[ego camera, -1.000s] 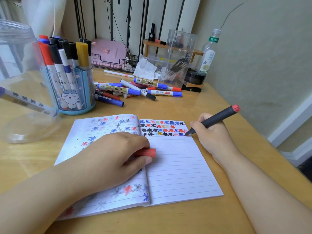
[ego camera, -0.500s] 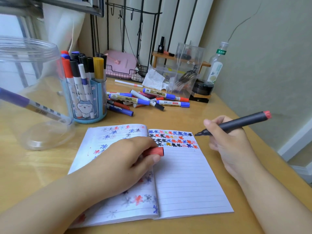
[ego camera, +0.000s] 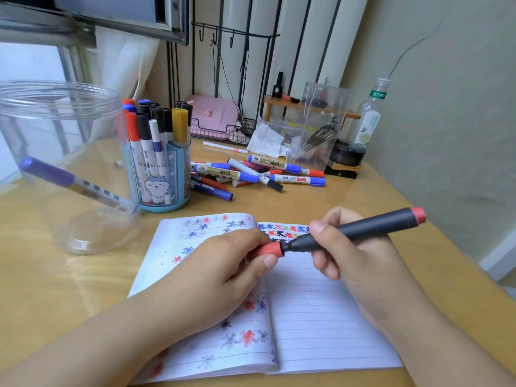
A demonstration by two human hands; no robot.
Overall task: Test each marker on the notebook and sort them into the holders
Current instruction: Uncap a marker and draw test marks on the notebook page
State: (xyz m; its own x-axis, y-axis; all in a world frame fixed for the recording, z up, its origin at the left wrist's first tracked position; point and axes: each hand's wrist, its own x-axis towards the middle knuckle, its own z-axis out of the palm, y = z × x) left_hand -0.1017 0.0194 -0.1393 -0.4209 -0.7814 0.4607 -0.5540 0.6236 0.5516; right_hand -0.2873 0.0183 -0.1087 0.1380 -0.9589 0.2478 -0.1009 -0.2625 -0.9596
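Note:
An open lined notebook [ego camera: 321,317] lies on the wooden desk, with coloured star marks along the top of both pages. My right hand [ego camera: 351,255] grips a dark grey marker [ego camera: 360,229] with a red end, held above the notebook. My left hand [ego camera: 223,269] pinches the marker's red cap [ego camera: 269,249], which meets the marker's tip. A blue holder [ego camera: 167,174] with a cartoon face stands upright, full of several markers. To its left a clear plastic jar [ego camera: 61,152] holds one purple-capped marker [ego camera: 75,182] leaning inside.
A pile of loose markers [ego camera: 251,174] lies behind the notebook. Further back stand a clear acrylic organiser [ego camera: 315,127], a crumpled tissue [ego camera: 265,141], a bottle [ego camera: 368,118], a pink case in a wire basket [ego camera: 215,115] and a white pen [ego camera: 223,147]. A wall borders the right side.
My right hand lifted the marker off the right page and swung its tip left to the red cap in my left hand. The camera tilted upward.

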